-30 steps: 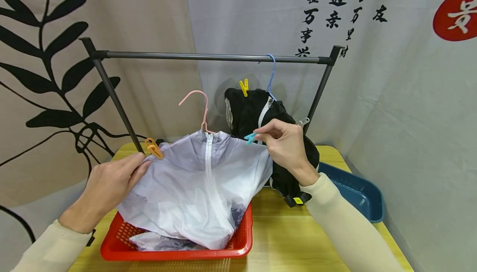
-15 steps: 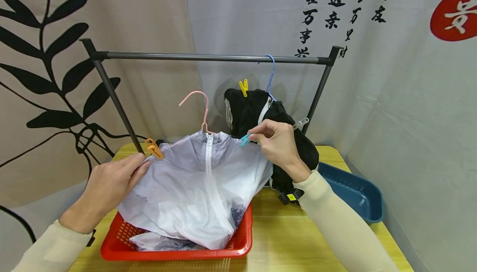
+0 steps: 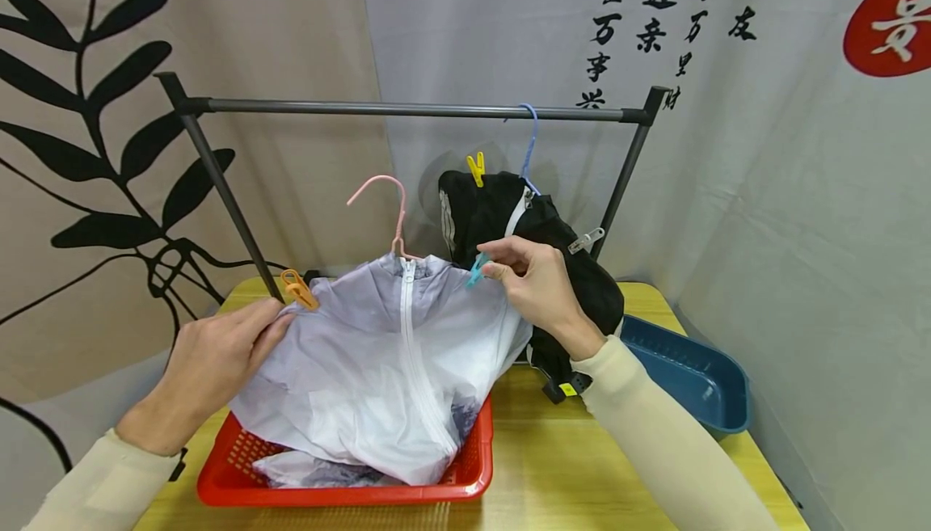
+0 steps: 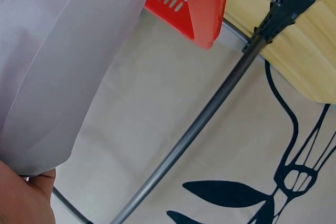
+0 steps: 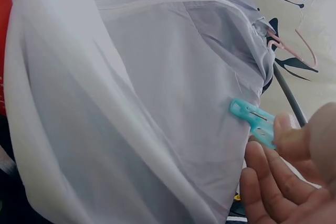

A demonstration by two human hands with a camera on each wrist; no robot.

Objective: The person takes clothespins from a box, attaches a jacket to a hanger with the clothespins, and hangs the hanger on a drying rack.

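A pale lilac-white zip jacket (image 3: 349,361) hangs on a pink hanger (image 3: 398,224) whose hook is free of the rail. My left hand (image 3: 218,361) grips the jacket's left shoulder edge, beside an orange clothespin (image 3: 301,289) clipped there. With thumb and fingers, my right hand (image 3: 541,288) pinches a teal clothespin (image 3: 476,269) at the other shoulder. In the right wrist view the tip of the teal clothespin (image 5: 252,119) lies over the shoulder fabric; whether it bites the cloth I cannot tell. Fabric hides some left fingertips in the left wrist view.
A red basket (image 3: 342,497) under the jacket holds part of its cloth. The dark rail (image 3: 364,107) crosses behind. From it a black garment (image 3: 494,208) hangs on a blue hanger (image 3: 532,143), with yellow and clear clips. At right stands a blue tray (image 3: 691,369) on the wooden table (image 3: 553,466).
My right hand has moved slightly left, bringing the teal clothespin onto the jacket's shoulder and turning it more upright. My left hand keeps its grip in the same place.
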